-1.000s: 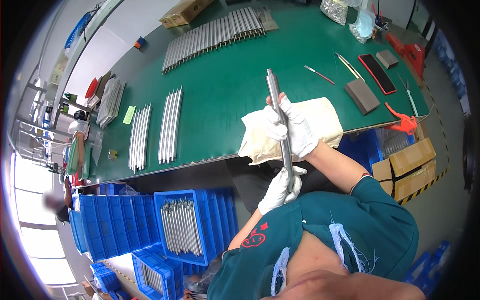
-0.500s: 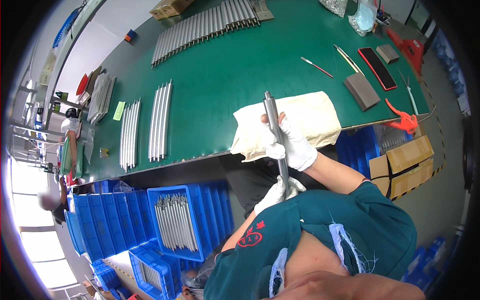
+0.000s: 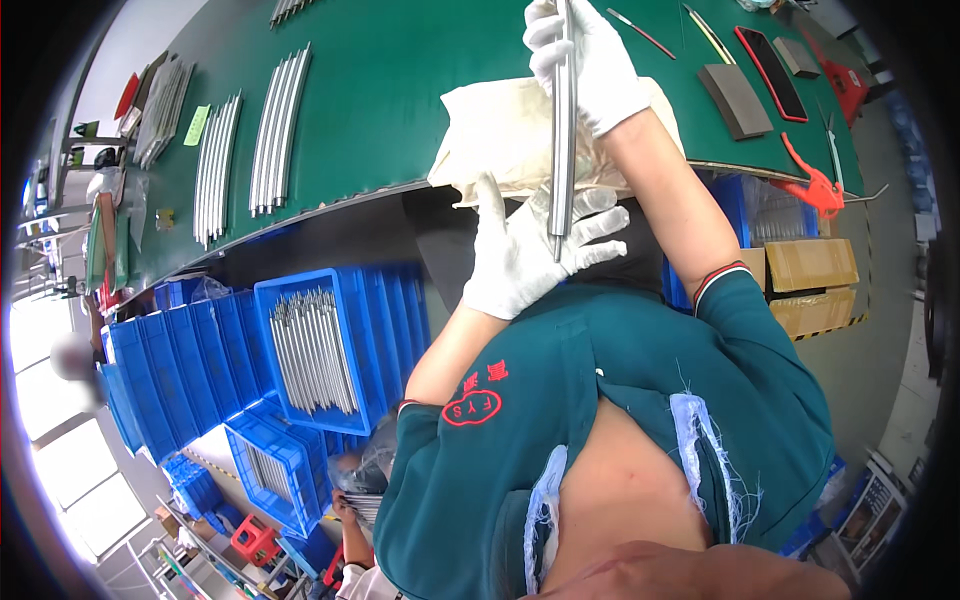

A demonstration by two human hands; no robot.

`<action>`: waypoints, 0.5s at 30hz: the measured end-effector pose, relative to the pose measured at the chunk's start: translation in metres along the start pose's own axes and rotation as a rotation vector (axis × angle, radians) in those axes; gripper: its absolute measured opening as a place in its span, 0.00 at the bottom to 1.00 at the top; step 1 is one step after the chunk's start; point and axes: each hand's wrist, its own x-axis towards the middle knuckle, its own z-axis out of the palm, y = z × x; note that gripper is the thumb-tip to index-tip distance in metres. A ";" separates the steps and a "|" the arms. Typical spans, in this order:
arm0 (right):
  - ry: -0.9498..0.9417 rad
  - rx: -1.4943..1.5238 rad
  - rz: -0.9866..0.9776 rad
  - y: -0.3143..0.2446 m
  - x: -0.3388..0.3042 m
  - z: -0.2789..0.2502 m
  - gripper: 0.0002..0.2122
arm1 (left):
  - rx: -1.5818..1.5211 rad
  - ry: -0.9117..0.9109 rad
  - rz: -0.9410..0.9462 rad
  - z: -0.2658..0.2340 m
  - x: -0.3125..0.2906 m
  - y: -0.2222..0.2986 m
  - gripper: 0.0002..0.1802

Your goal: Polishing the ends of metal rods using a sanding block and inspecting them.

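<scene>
In the head view, the steel rod point(image 3: 563, 150) is at one o'clock, held before a pale cloth point(image 3: 490, 130) on the tabletop point(image 3: 390, 90). The right hand point(image 3: 590, 65) wraps its twelve-o'clock end; the left hand point(image 3: 525, 255) spreads wide behind its six-o'clock end, contact unclear. Apparently a two-handed handling step; shifting the rod calls for firm right-hand grip.

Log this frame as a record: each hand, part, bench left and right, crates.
Left hand: white-gloved, fingers spread behind the rod's lower end; contact unclear
Right hand: white-gloved, closed around the rod's upper part
Part: metal rod, in front of cream cloth
Bench left: two rows of slim metal rods
Bench right: red-edged phone, gray-brown block, orange air gun
Crates: blue, one holding many rods
</scene>
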 end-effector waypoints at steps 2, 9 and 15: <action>0.206 -0.058 -0.062 0.012 0.001 0.023 0.19 | -0.029 0.014 0.011 0.001 -0.003 0.000 0.53; 0.489 -0.057 -0.211 0.016 -0.007 0.010 0.18 | -0.102 -0.074 -0.035 0.008 -0.007 -0.009 0.52; 0.461 0.199 -0.167 0.029 0.002 0.044 0.16 | -0.089 -0.019 -0.050 0.008 -0.008 -0.007 0.53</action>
